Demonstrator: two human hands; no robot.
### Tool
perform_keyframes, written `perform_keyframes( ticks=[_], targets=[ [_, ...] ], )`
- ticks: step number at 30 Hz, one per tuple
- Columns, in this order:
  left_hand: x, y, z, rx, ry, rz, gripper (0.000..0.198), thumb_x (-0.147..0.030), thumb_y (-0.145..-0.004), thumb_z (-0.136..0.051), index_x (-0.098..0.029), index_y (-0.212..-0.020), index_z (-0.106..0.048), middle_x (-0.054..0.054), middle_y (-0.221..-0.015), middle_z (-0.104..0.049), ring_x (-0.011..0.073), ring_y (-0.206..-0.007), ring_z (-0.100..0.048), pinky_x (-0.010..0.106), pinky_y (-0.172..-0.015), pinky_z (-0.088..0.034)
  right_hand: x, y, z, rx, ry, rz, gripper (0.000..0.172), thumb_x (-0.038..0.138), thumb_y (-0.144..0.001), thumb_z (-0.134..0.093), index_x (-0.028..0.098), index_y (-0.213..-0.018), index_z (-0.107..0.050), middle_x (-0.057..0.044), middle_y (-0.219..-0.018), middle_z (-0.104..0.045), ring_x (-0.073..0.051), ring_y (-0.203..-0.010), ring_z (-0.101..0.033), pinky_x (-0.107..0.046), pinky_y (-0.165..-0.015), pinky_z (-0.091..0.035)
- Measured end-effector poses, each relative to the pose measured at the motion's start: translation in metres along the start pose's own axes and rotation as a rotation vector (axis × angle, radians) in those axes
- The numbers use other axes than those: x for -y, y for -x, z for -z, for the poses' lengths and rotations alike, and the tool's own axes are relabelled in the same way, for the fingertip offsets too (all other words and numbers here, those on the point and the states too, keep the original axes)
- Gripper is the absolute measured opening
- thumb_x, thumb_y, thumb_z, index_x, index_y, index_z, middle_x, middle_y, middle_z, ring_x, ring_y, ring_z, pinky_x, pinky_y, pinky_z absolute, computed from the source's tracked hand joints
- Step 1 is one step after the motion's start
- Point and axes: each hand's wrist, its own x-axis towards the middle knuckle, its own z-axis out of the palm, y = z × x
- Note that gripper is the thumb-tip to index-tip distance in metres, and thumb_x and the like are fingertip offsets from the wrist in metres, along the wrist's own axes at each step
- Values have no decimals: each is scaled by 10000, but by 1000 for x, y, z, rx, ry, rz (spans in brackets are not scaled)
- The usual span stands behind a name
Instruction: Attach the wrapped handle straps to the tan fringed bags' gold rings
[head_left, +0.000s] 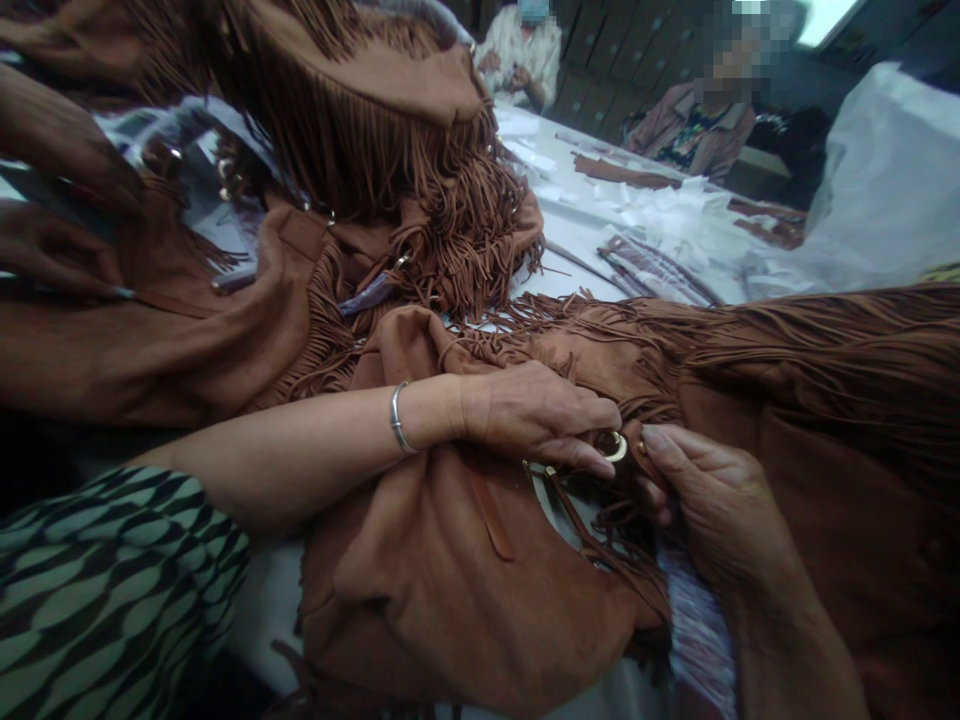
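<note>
Head view: left hand (536, 412) lies palm-down across tan suede fringed bag (450, 570), fingertips pinching gold ring (615, 447). Right hand (712, 500) partly curled beside ring, thumb extended toward it; whether it grips anything, cannot tell. Bag lies on white table (577, 235), fringe (787, 340) trailing right. Judgement: hold ring steady, keep fringe clear of hardware. Co-worker's hands (60, 200) upper left on second fringed bag (360, 130).

Fringed bag (450, 580) lies before another bag (360, 130) on the table (570, 230).
</note>
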Motion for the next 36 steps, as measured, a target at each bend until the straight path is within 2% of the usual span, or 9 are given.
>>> perform_keyframes(
  ticks=[9,15,21,30,36],
  targets=[
    [4,1,-4,35,101,14,397,-523,-910,-407,-165,-1015,-540,51,-873,-636,155,-788,-602,234,-645,-401,5,4,0,47,-83,-34,332,468,-782,-644,156,-682,-591,59,-427,-388,-45,-356,-303,-162,-346,-202],
    [4,1,-2,28,137,7,412,-526,-904,-415,-166,-1069,-531,64,-942,-630,157,-834,-601,226,-696,-419,5,4,-4,80,-146,-99,396,469,-797,-626,165,-581,-494,60,-424,-373,-41,-353,-276,-164,-345,-180],
    [4,0,-5,20,34,27,471,-530,-907,-400,-159,-1183,-489,81,-966,-636,179,-815,-611,253,-652,-413,5,2,-4,73,-159,-105,378,467,-792,-632,169,-593,-510,60,-427,-382,-46,-348,-283,-171,-342,-184],
    [1,0,-5,12,-53,-27,430,-549,-922,-336,-156,-916,-512,70,-893,-642,162,-754,-612,264,-561,-354,0,0,-4,109,-178,-131,389,480,-786,-637,164,-596,-513,58,-424,-397,-38,-344,-302,-146,-335,-205],
    [0,-1,-5,-10,-67,-20,399,-538,-918,-366,-167,-857,-500,67,-851,-643,166,-745,-613,268,-576,-362,4,-2,-6,101,-203,-142,384,479,-763,-657,167,-591,-514,57,-418,-401,-41,-342,-301,-145,-325,-222]
  ],
)
